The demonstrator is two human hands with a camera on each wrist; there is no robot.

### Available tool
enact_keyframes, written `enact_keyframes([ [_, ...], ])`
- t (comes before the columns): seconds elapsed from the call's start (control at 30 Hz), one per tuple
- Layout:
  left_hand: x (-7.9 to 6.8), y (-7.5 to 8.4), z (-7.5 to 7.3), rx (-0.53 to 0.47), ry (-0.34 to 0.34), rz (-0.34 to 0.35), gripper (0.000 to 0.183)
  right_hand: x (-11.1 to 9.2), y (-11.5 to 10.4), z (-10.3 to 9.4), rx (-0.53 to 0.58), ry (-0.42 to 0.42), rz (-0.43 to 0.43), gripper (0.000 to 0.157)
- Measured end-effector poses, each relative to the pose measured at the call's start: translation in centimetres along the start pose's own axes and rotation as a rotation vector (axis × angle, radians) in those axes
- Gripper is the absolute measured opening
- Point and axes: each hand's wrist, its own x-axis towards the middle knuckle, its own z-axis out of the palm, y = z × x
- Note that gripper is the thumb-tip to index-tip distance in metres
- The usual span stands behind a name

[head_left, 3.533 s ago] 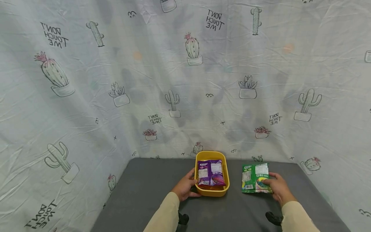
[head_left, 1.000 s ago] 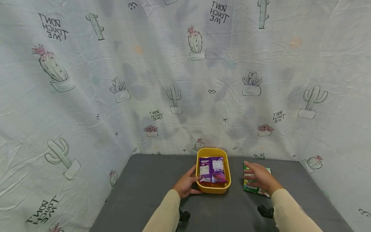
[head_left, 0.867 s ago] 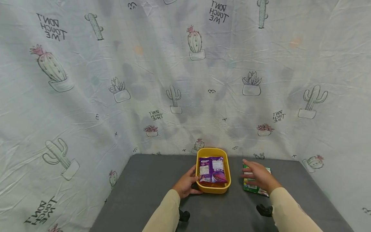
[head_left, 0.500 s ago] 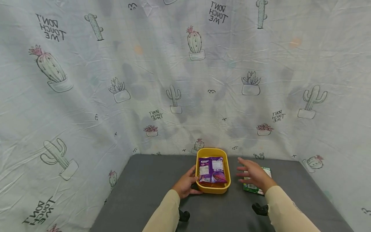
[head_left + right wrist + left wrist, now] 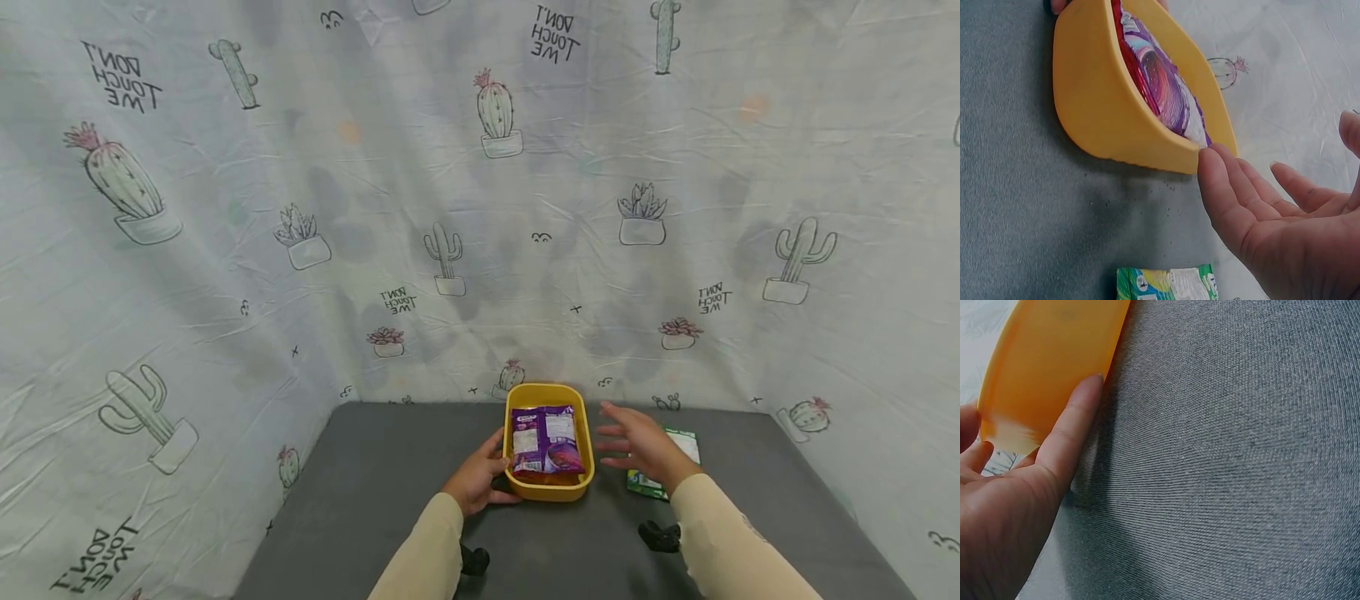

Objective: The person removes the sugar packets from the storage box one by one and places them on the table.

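Note:
A yellow plastic box (image 5: 551,492) with rounded corners stands at the back middle of the table. Inside lies a shiny purple packet (image 5: 545,440), with a red one (image 5: 1054,362) not distinguishable but a red packet edge (image 5: 1137,78) showing under it in the right wrist view. My left hand (image 5: 477,477) holds the box by its front left corner, thumb (image 5: 1072,428) along the near wall and fingers on the left side. My right hand (image 5: 643,443) is raised just right of the box, fingers extended and holding nothing. Partly hidden behind it, a green packet (image 5: 684,442) lies on the table.
The dark grey table (image 5: 375,483) ends against a pale curtain (image 5: 420,167) printed with cacti, at the back and both sides. Black straps or mounts (image 5: 660,536) stick out below each wrist.
Earlier my right hand gripped the green packet on the right. It has let go and moved left toward the box, fingers spread. My left hand and the box stay in place.

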Motion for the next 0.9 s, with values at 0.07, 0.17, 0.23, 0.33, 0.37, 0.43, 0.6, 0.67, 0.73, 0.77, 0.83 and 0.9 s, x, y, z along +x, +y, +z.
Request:
enact_keyframes([
  [0.07,0.0,0.1,0.0,0.0,0.0,-0.001,0.067,0.1,-0.2,0.2,0.011,-0.009,0.0,0.099],
  [0.17,0.1,0.2,0.0,-0.001,-0.001,0.0,0.066,0.2,-0.4,0.5,0.026,-0.014,-0.004,0.094],
  [0.23,0.0,0.3,0.0,-0.004,-0.003,-0.002,0.066,0.3,-0.5,0.8,0.033,-0.017,-0.004,0.093],
  [0.33,0.0,0.4,0.0,-0.01,-0.003,-0.007,0.067,0.3,-0.5,1.3,0.044,-0.035,-0.004,0.093],
  [0.37,-0.1,0.5,0.0,-0.011,-0.004,-0.009,0.067,0.4,-0.5,1.5,0.049,-0.041,-0.002,0.092],
  [0.43,-0.1,0.5,0.0,-0.013,-0.004,-0.01,0.067,0.4,-0.5,1.8,0.056,-0.061,-0.002,0.091],
  [0.6,-0.3,0.5,-0.1,-0.013,-0.005,-0.006,0.067,0.2,-0.8,2.4,0.05,-0.087,-0.012,0.085],
  [0.67,-0.3,0.5,-0.1,-0.01,-0.006,-0.005,0.066,0.1,-0.9,2.6,0.043,-0.087,-0.01,0.086],
  [0.73,-0.3,0.5,-0.1,-0.011,-0.005,-0.005,0.066,0.0,-1.0,2.7,0.039,-0.084,-0.005,0.089],
  [0.77,-0.3,0.5,-0.1,-0.011,-0.005,-0.005,0.066,0.0,-1.0,2.8,0.038,-0.081,-0.002,0.09],
  [0.83,-0.2,0.4,-0.1,-0.009,-0.006,-0.004,0.066,0.0,-1.1,3.0,0.034,-0.08,0.003,0.095],
  [0.9,-0.1,0.4,-0.2,-0.011,-0.005,-0.005,0.066,0.1,-1.2,3.2,0.031,-0.078,0.009,0.099],
])
